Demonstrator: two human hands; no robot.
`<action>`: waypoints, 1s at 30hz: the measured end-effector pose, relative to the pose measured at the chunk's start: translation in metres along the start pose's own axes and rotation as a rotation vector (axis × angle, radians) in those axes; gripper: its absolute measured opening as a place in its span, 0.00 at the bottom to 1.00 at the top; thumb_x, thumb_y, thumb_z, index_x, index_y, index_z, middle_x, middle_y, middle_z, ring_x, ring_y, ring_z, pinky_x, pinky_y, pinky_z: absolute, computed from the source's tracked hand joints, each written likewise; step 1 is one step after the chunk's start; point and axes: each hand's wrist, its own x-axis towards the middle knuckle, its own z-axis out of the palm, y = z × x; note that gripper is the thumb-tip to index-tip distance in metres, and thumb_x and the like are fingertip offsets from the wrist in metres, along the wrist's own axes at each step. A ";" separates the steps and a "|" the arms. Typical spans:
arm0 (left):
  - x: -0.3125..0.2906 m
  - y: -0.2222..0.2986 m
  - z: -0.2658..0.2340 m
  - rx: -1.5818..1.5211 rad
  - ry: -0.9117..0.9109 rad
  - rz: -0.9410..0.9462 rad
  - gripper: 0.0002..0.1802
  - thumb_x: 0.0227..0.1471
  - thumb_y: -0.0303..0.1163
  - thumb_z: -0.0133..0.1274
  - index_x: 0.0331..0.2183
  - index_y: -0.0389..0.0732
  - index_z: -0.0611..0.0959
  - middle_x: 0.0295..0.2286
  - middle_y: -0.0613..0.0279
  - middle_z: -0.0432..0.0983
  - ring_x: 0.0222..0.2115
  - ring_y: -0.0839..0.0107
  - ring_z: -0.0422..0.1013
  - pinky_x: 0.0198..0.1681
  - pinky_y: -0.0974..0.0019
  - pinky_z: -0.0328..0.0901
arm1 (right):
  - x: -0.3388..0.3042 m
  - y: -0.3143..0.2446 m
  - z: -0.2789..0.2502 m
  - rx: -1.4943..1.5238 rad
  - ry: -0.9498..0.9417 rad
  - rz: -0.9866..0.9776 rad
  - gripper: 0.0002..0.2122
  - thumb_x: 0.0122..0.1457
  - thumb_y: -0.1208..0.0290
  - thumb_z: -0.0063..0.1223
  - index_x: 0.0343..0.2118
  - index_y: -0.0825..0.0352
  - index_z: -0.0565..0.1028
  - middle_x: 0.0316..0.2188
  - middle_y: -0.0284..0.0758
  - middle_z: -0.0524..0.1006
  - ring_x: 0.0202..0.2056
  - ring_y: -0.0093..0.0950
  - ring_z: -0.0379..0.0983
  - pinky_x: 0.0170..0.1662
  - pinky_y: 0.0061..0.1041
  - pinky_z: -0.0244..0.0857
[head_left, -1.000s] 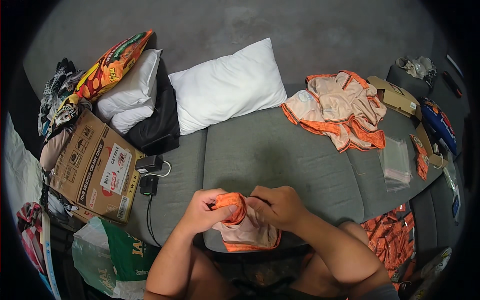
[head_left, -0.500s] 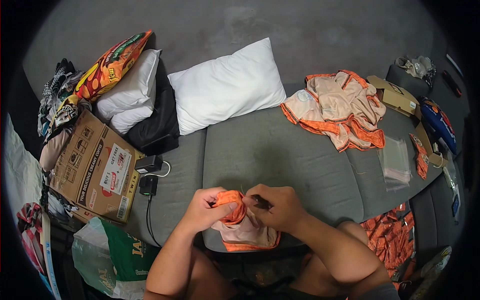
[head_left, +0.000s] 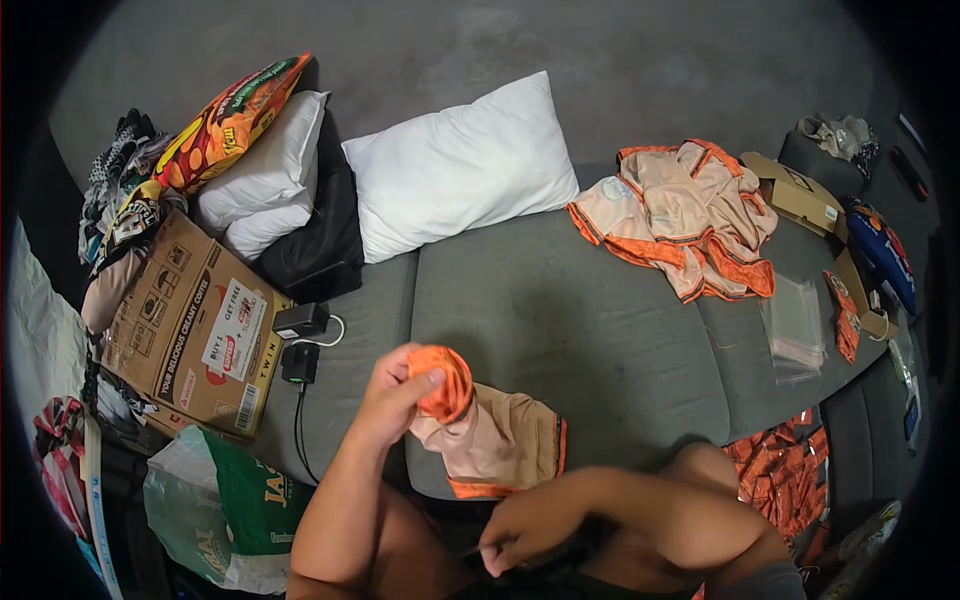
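My left hand (head_left: pixel 400 388) grips the bunched orange end of a beige cloth garment (head_left: pixel 505 435) with orange trim, its thumb pressed over the cloth. The rest of that garment spreads out to the right on the grey sofa's front edge. Below it, over my lap, is my right hand (head_left: pixel 525 530), apart from the cloth. Its fingers are curled downward; what they hold, if anything, is too dark to make out. A second beige and orange garment (head_left: pixel 685 215) lies crumpled farther off to the right.
A white pillow (head_left: pixel 460 165) leans at the sofa's back. To the left stand a brown carton (head_left: pixel 190 320), black adapters (head_left: pixel 300 322) with cables, and a green and white bag (head_left: pixel 235 510). Clear plastic sleeves (head_left: pixel 793 325), an opened box (head_left: pixel 795 195) and orange packets (head_left: pixel 780 475) lie right.
My right hand has left the orange cloth and dropped toward my lap. My left hand, still gripping the garment, has moved slightly up and left, and the beige part is more spread out.
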 end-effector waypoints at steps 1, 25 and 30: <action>0.001 0.002 -0.002 -0.019 0.045 0.026 0.07 0.55 0.27 0.56 0.36 0.36 0.78 0.32 0.64 0.78 0.32 0.77 0.74 0.38 0.71 0.69 | 0.015 0.009 0.011 -0.059 -0.096 0.154 0.12 0.60 0.64 0.53 0.39 0.69 0.77 0.31 0.34 0.80 0.35 0.28 0.75 0.41 0.29 0.67; -0.047 -0.050 0.069 1.558 -0.496 0.317 0.11 0.48 0.38 0.60 0.30 0.41 0.80 0.25 0.57 0.77 0.27 0.58 0.75 0.30 0.56 0.68 | -0.096 0.055 -0.087 -0.931 1.309 0.835 0.25 0.52 0.63 0.62 0.54 0.59 0.70 0.46 0.43 0.75 0.48 0.41 0.71 0.50 0.37 0.66; -0.003 -0.034 0.033 1.387 -0.475 0.042 0.12 0.55 0.39 0.56 0.31 0.41 0.76 0.24 0.64 0.75 0.24 0.67 0.74 0.26 0.63 0.66 | -0.089 0.051 -0.082 -0.613 1.180 0.281 0.23 0.53 0.63 0.61 0.52 0.61 0.73 0.44 0.43 0.75 0.47 0.41 0.72 0.49 0.37 0.67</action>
